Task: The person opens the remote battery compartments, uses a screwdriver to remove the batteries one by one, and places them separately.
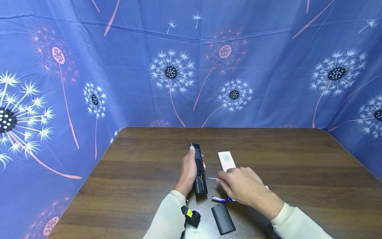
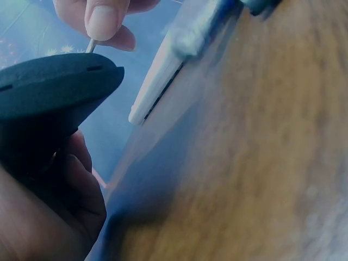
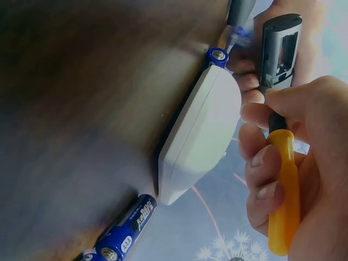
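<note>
My left hand point(image 1: 187, 171) grips a black remote control point(image 1: 198, 159), its thumb along one side and its battery compartment uncovered at the near end. In my right hand point(image 1: 243, 186) is a screwdriver with a yellow handle point(image 3: 284, 196), its fingers curled round it. The thin metal shaft point(image 1: 212, 178) points at the remote from the right; in the left wrist view it overlaps the remote's end. A blue AAA battery point(image 1: 219, 199) lies on the table just below the remote. Nearer me lies a dark cover point(image 1: 223, 219).
A long white device point(image 1: 226, 161) lies under and beyond my right hand on the wooden table point(image 1: 134, 166). Another blue AAA battery point(image 3: 128, 228) lies near its end in the right wrist view. A patterned blue cloth point(image 1: 125, 66) hangs behind the table.
</note>
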`<state>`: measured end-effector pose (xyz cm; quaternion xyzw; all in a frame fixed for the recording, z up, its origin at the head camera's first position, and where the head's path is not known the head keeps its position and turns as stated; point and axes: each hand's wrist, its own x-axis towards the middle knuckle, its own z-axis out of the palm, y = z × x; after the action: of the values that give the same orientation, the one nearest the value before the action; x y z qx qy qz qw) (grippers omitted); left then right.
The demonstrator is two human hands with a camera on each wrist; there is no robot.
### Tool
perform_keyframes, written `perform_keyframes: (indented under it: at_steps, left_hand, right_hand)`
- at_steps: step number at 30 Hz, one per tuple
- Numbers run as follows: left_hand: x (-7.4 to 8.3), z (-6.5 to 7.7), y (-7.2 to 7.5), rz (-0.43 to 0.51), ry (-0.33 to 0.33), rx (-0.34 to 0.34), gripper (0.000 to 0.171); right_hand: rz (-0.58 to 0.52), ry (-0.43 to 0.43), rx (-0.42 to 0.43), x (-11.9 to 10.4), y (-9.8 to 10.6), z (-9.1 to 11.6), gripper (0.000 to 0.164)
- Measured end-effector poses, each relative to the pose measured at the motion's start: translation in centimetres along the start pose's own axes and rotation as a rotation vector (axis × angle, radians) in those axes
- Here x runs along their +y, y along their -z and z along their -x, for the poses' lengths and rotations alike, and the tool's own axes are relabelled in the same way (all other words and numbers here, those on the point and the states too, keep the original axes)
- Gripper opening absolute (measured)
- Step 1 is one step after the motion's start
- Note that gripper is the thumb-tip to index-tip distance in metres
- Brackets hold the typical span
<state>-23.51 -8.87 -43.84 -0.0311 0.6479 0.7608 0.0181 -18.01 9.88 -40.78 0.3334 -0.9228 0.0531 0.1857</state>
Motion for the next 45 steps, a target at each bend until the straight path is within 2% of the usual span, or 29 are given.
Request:
perform_keyframes:
  at_steps: [12,21,35,45]
  left_hand:
    - [0.07,0.19,0.11,0.015,-0.011,-0.016,0.072]
    - [-0.06,-0.05,0.1,0.036,-0.02,-0.011,0.067]
    - [-0.04,0.17,0.27,-0.011,-0.003,-0.047,0.073]
    - [-0.02,0.17,0.28,-0.009,-0.002,-0.044,0.074]
  right_hand:
    - [-0.004,-0.007,-0.005,0.05,0.32,-0.05,0.025]
    - [0.002,-0.012,0.014,0.09,0.67,-0.2,0.027]
    - [0.003,-0.039,0.013,0.03,0.7,-0.13,0.026]
    - [0.015,-0.042,0.027,0.35,0.86,-0.03,0.022]
